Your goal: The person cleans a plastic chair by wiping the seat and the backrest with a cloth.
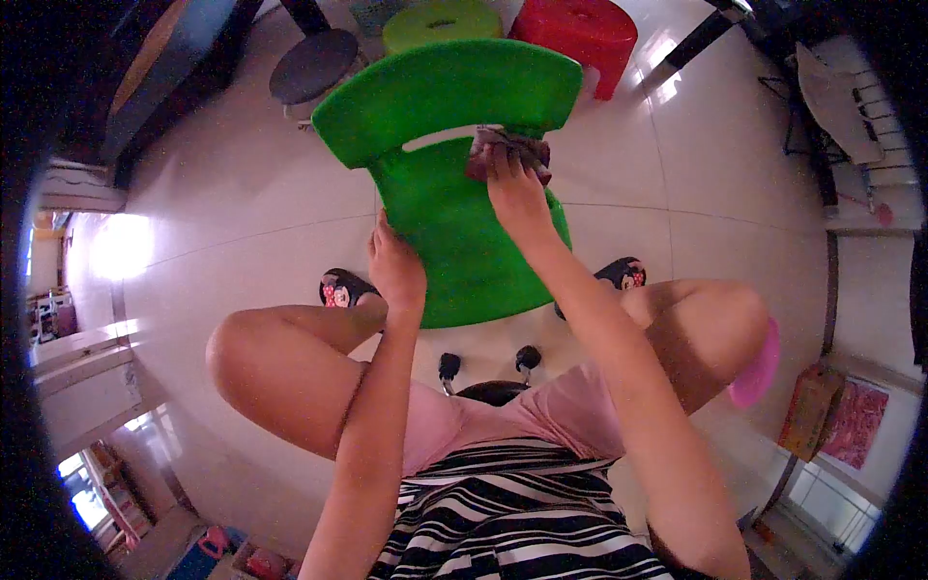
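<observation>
A green plastic chair [464, 261] stands between my knees, its curved backrest at the far side and a slot below it. My right hand [514, 184] presses a dark reddish-brown cloth [480, 162] against the chair near the right end of that slot. On the left, my left hand [394, 261] grips the edge of the seat, its thumb side on the green surface and the other fingers partly hidden beneath.
Behind the chair stand a red stool [580, 24], a lime green stool [440, 21] and a dark round stool [314, 68]. My slippered feet [345, 288] flank the chair on the tiled floor [242, 184]. A cardboard box [810, 414] is at the right.
</observation>
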A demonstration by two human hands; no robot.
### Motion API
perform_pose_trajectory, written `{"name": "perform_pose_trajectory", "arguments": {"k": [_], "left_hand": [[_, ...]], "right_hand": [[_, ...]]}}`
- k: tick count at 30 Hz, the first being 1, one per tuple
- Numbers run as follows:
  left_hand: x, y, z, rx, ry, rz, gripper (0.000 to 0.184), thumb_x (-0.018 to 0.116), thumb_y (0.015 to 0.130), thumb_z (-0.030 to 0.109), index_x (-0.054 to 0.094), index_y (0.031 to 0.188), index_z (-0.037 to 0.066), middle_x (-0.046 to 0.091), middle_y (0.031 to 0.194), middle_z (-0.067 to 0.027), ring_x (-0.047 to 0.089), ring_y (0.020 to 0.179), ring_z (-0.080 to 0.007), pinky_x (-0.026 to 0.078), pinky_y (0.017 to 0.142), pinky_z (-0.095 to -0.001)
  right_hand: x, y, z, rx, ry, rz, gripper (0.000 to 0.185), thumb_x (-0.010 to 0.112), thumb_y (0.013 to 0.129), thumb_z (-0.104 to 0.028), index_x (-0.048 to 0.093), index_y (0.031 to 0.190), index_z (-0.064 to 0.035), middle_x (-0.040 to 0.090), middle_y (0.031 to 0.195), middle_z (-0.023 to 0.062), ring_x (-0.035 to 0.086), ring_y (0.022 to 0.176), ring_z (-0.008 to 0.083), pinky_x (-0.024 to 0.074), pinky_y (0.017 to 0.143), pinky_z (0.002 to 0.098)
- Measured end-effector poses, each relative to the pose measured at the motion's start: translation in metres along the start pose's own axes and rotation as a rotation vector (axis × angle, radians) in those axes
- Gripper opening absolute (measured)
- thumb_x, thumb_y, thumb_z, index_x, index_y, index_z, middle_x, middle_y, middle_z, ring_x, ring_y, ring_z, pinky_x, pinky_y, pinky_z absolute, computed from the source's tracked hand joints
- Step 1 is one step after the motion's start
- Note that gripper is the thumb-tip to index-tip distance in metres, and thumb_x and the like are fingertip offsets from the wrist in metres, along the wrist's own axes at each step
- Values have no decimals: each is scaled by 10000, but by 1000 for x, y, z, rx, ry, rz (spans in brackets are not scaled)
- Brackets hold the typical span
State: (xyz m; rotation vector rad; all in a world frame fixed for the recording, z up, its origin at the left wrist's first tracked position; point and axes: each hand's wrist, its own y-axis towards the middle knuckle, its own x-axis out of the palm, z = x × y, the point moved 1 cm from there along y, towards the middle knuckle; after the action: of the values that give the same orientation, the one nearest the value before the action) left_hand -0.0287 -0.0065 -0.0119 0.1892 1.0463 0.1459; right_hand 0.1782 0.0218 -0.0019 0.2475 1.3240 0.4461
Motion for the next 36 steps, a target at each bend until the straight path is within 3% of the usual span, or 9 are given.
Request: {"name": "perform_pose_trajectory", "arguments": {"k": [3,6,9,12,15,24,27,30,36], "left_hand": [[-4,1,3,-10,-21,-7,451,443,861,19,409,1311,34,563,1175,-166,511,1103,-364,437,910,-441],[-5,0,4,-35,-36,-24,453,444,860,20,411,1311,40,567,1169,-166,509,1108,-365,439,906,-446],[-2,0,1,-20,-37,-8,453,444,861,20,413,1313,45,571,1165,-165,508,1113,-364,442,902,-448],[-3,1,0,-3,-31,6,452,442,865,20,412,1315,46,572,1165,-164,509,1115,-359,444,902,-447],[-2,1,3,-21,-31,-6,447,441,871,22,412,1317,46,572,1167,-163,511,1115,-353,444,903,-445],[-4,1,3,-37,-27,-22,453,454,868,20,415,1318,52,574,1161,-158,519,1091,-355,445,891,-440],[-2,0,1,-13,-24,4,458,459,862,14,415,1316,57,576,1147,-157,525,1072,-357,445,879,-445],[1,0,-2,-18,-37,10,455,462,856,11,421,1306,62,578,1132,-154,530,1054,-359,446,868,-447],[-3,-1,5,-56,-52,7,437,461,859,14,430,1291,71,581,1135,-146,531,1057,-359,450,861,-447]], "right_hand": [[-6,5,-2,-23,-93,58,543,568,716,-118,507,1240,13,541,1107,134,555,985,262,522,758,335],[23,6,-10,80,72,102,443,561,769,-102,542,1204,-17,574,1108,165,577,956,316,530,726,413],[14,10,-9,116,123,122,329,570,798,-113,578,1117,-32,625,985,122,610,840,287,537,696,411],[11,21,-2,221,236,-4,240,568,823,-130,594,1048,-50,648,888,115,637,755,269,548,652,408],[-1,23,0,252,354,30,224,523,796,-94,616,991,-35,637,906,139,642,821,286,533,608,392],[6,27,-4,312,338,-36,147,550,773,-130,648,872,-85,644,775,130,650,739,301,525,613,424],[-1,21,-2,246,325,-99,111,569,739,-99,665,795,-88,646,780,137,648,744,310,524,609,429],[-8,18,-4,314,382,-200,104,586,705,-61,671,757,-91,648,779,138,646,743,319,523,608,437],[-14,-6,-8,310,435,-380,197,572,718,-36,705,845,-108,642,817,138,632,799,318,503,672,443]]}}
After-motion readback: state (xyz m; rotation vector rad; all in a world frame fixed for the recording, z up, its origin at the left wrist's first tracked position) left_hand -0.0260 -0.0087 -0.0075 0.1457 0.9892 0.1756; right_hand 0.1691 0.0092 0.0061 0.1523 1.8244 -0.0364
